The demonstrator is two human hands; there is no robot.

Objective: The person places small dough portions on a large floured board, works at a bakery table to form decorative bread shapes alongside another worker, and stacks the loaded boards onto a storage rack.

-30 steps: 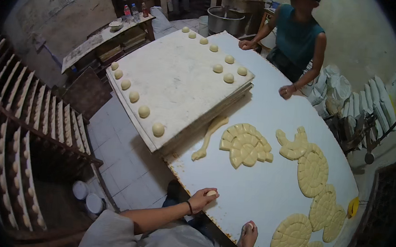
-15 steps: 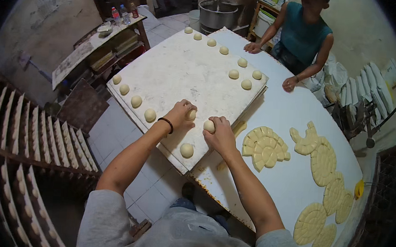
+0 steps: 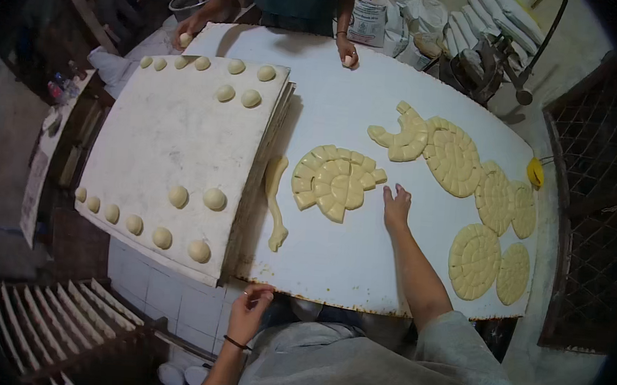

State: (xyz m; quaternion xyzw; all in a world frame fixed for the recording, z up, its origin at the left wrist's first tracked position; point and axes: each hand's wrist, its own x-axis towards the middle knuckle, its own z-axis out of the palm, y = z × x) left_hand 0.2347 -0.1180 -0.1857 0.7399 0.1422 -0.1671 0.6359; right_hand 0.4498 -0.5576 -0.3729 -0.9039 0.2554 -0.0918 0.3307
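Note:
My right hand (image 3: 396, 204) is over the white table (image 3: 332, 266), fingers apart and holding nothing, just right of a round of dough cut into pieces (image 3: 329, 183). My left hand (image 3: 249, 311) hovers by the table's near edge, its fingers loosely bent and nothing seen in them. On the floured board (image 3: 162, 132) at left sit several dough balls (image 3: 214, 199), in rows along the far and near sides. Between board and cut round lies a dough strip (image 3: 274, 204).
More scored dough rounds (image 3: 474, 261) lie on the right of the table. Across it a co-worker (image 3: 289, 1) has a dough ball (image 3: 185, 39) at one hand and another (image 3: 348, 61) at the other. Filled racks (image 3: 63, 325) stand lower left; sacks (image 3: 478, 22) are stacked behind.
Both hands have let go of the two dough balls, which now sit on the board. My right hand has moved over the table, my left back to its edge. The view has turned right.

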